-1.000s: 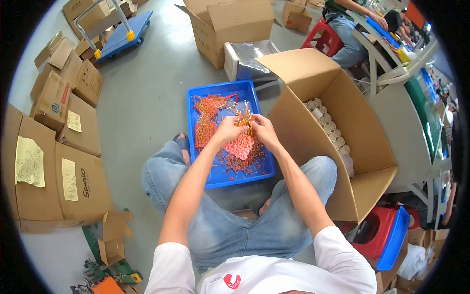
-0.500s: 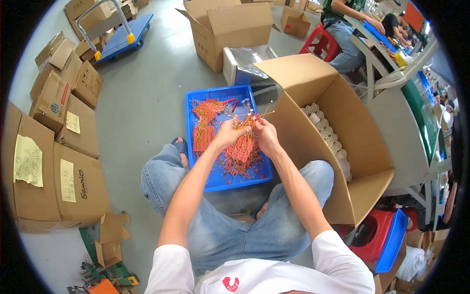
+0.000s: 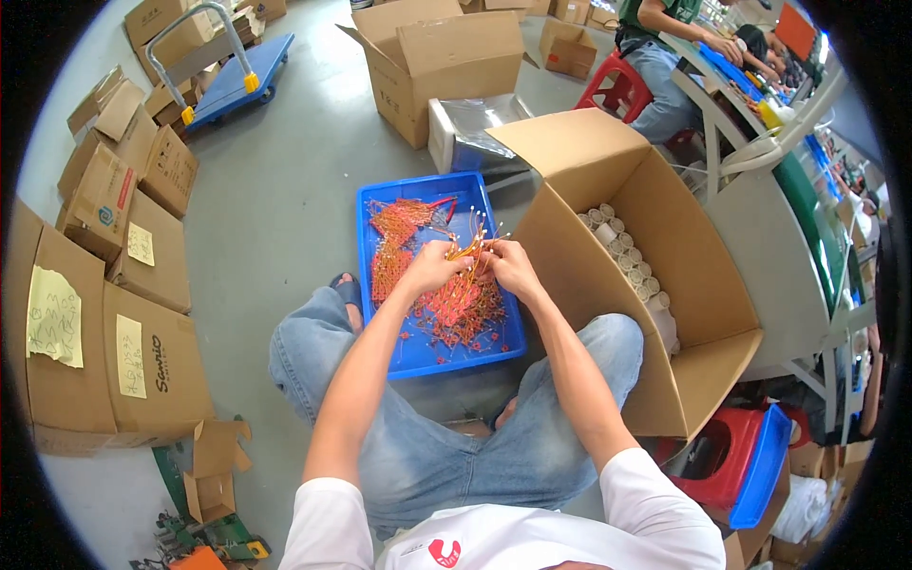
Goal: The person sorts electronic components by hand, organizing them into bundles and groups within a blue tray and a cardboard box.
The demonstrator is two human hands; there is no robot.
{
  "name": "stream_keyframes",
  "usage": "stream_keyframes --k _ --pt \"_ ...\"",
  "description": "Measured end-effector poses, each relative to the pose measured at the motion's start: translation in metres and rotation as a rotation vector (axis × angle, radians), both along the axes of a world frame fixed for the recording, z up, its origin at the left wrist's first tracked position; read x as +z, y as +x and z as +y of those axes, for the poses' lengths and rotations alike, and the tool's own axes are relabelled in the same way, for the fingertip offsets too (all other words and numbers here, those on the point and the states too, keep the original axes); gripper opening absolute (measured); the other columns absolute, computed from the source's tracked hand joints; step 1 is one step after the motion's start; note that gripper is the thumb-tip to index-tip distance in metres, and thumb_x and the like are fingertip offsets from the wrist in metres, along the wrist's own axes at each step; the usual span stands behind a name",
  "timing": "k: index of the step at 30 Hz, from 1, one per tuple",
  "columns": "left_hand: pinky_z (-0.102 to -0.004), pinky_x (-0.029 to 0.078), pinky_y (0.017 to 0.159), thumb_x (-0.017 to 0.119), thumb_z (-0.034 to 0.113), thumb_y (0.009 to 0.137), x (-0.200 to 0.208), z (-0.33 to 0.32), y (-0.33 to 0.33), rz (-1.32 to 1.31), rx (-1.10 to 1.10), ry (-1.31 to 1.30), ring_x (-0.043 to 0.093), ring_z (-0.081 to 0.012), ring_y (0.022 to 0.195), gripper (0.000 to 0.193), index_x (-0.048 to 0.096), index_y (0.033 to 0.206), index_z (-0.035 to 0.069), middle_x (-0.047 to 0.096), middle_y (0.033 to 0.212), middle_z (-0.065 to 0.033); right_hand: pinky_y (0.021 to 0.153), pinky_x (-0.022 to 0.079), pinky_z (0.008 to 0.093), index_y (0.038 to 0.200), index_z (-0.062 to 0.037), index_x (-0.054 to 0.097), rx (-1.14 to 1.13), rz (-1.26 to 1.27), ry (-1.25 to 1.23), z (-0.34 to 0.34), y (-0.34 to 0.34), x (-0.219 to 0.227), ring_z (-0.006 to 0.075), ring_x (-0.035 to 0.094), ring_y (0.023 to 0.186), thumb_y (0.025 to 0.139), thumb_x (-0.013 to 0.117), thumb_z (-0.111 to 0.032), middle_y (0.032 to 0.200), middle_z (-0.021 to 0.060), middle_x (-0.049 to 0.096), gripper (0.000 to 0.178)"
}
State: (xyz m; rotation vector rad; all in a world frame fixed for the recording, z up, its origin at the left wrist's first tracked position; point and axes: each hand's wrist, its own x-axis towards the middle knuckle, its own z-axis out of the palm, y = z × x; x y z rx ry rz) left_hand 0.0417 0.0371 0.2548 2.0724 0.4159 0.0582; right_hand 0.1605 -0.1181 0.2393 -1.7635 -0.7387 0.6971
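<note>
Over a blue plastic tray [image 3: 399, 369] on the floor, both my hands grip a bunch of thin orange-yellow wires [image 3: 465, 253] with small white ends fanning out upward. My left hand [image 3: 430, 267] has its fingers closed round the bunch from the left. My right hand [image 3: 513, 270] pinches wires at the bunch's right side; its fingertips are partly hidden among them. Beneath the hands lies a tangled heap of red and orange wires [image 3: 465, 309]. More wires [image 3: 388, 271] lie in neater bundles along the tray's left side.
Right of the tray stands an open cardboard box [image 3: 708, 256] holding rows of white cylindrical rolls [image 3: 627, 255]. Stacked cartons [image 3: 157, 351] line the left. A blue trolley [image 3: 261, 71] stands at the far left. At the upper right, another person sits on a red stool [image 3: 617, 87] at a workbench.
My hands have come slightly lower with the bunch. Its white-tipped ends now spread upward more than before, and the right fingers have shifted along the wires.
</note>
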Motion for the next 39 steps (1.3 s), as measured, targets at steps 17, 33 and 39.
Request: stream_keyframes --k 17,33,39 --pt "-0.0443 0.050 0.077 0.070 0.032 0.083 -0.018 0.002 -0.001 0.054 0.230 0.060 0.068 -0.0330 0.087 0.033 0.069 0.105 0.007 0.069 0.089 -0.0208 0.079 0.052 0.0414 0.112 0.0005 0.065 -0.323 -0.655 0.012 0.012 -0.019 -0.017 0.0322 0.069 0.086 0.085 0.057 -0.008 0.092 0.0210 0.069 0.030" --pt "-0.0361 0.044 0.058 0.066 0.017 0.082 -0.019 -0.018 -0.006 -0.138 0.090 0.042 0.058 -0.0154 0.061 0.019 0.070 0.084 -0.002 0.062 0.062 -0.0096 0.066 0.049 0.0483 0.091 -0.0006 0.066 -0.114 -0.519 0.147 0.007 -0.030 -0.009 0.0434 0.063 0.078 0.079 0.058 -0.008 0.079 0.0252 0.063 0.017" --pt "-0.0454 0.047 0.067 0.066 0.022 0.080 0.001 -0.044 -0.001 0.030 0.312 0.227 0.066 -0.0331 0.068 0.025 0.070 0.085 -0.003 0.066 0.071 -0.0222 0.069 0.050 0.0523 0.085 0.0031 0.060 -0.215 -0.561 -0.030 0.002 -0.041 -0.006 0.0450 0.063 0.077 0.076 0.059 -0.008 0.074 0.0290 0.062 0.015"
